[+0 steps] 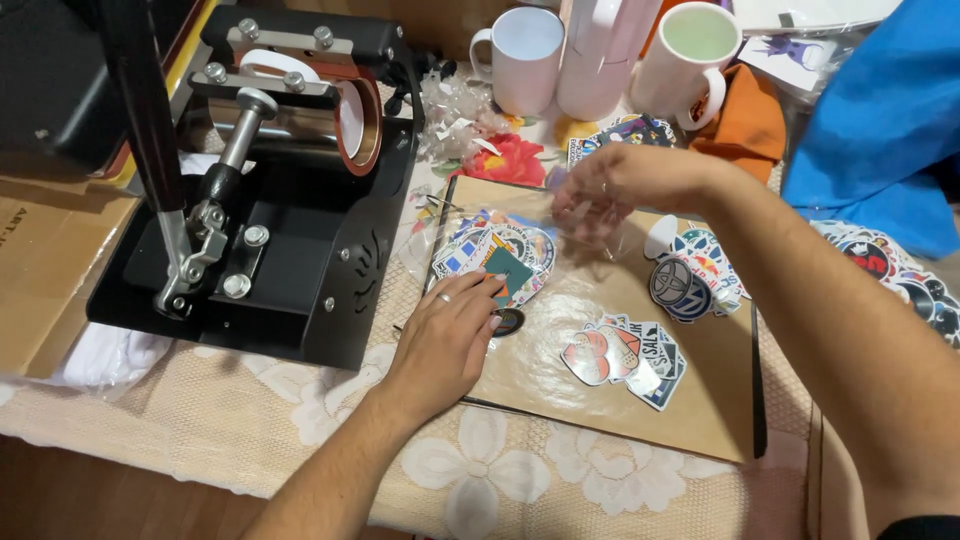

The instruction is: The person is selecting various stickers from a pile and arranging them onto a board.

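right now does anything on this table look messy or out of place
Nothing is spilled or broken. The stickers are strewn in loose heaps over the brown board and off its right edge. Crumpled clear wrap lies by the mug press. The left hand rests on one heap; the right hand lifts a clear bag.

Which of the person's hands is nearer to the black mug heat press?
Left. The left hand rests on the sticker pile beside the black mug heat press; the right hand hovers farther away, above the brown board.
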